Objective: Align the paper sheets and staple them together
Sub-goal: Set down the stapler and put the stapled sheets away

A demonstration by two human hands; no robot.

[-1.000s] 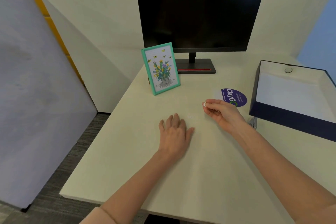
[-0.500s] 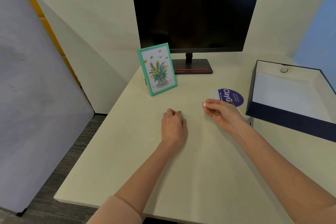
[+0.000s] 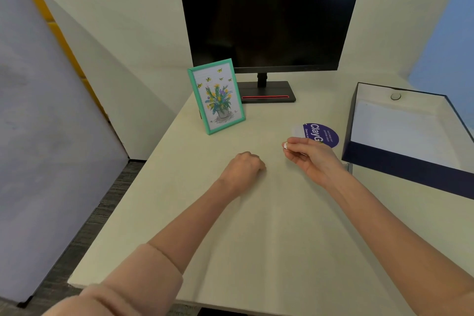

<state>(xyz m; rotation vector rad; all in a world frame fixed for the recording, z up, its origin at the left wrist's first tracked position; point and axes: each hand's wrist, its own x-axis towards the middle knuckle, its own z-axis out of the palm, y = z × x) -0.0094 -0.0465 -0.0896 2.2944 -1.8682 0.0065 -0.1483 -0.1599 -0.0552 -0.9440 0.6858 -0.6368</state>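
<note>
- Your left hand (image 3: pixel 243 167): fingers curled into a fist resting mid-desk, nothing seen in it; probably idle.
- Your right hand (image 3: pixel 311 156): thumb and forefinger pinch a small white bit (image 3: pixel 285 145), too small to identify.
- Paper sheets (image 3: pixel 395 128): apparently inside the navy box (image 3: pixel 410 170) at the desk's right edge, not yet fetched; no stapler visible.
- Desk (image 3: pixel 269 238): pale top; monitor (image 3: pixel 266 13) and framed flower picture (image 3: pixel 218 96) toward the back edge; purple sticker (image 3: pixel 324 133) beside your right hand.
- Room: cream wall, grey carpet on the left.

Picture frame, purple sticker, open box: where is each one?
picture frame (image 3: pixel 216 96), head view, on the flower drawing at its middle.
purple sticker (image 3: pixel 325 132), head view, on its printed face.
open box (image 3: pixel 410 168), head view, on its navy front wall.
</note>
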